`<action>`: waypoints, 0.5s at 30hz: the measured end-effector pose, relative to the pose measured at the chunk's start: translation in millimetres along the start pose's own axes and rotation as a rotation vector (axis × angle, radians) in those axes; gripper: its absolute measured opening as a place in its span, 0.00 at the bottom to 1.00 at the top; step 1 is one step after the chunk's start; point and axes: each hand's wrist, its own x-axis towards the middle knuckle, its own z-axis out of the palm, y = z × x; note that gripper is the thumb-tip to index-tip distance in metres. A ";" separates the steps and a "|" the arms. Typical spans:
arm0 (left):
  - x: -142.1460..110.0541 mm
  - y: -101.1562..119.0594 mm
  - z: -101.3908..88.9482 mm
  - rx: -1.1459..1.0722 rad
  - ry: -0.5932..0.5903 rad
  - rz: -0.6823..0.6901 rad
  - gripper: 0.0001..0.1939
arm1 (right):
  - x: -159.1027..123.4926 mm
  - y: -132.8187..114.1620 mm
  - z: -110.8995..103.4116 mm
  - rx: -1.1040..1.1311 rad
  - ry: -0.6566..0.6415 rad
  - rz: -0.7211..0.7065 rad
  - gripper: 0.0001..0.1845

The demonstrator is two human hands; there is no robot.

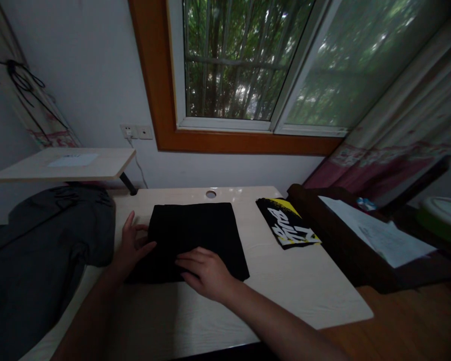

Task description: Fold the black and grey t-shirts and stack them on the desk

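A black folded cloth [195,225] lies flat on the pale wooden desk [285,291], roughly square with its far edge straight. My left hand [133,243] is at the cloth's left edge, its fingers apart and the thumb over the black fabric. On the near middle of the cloth rests my right hand [206,273], palm down with the fingers stretched out to the left. Neither hand shows anything gripped. To the right lies a smaller folded black cloth with yellow and white print [287,223], apart from both hands.
Dark grey fabric [60,225] is heaped along the desk's left side, below a raised shelf [108,170] bearing a paper. A round cable hole [211,194] is near the back edge. On the right stands dark furniture with a white sheet [376,230] on it.
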 end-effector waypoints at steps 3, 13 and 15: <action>3.9 -4.8 0.5 0.032 -0.003 -0.086 0.58 | -2.7 -0.4 2.0 -0.007 -0.046 -0.006 0.18; 12.6 2.3 -13.8 0.418 -0.026 0.128 0.37 | 3.5 26.0 -33.6 -0.016 -0.076 0.044 0.14; 16.1 -4.9 -16.1 0.503 -0.037 0.187 0.34 | 2.0 44.3 -44.6 -0.094 0.028 0.163 0.13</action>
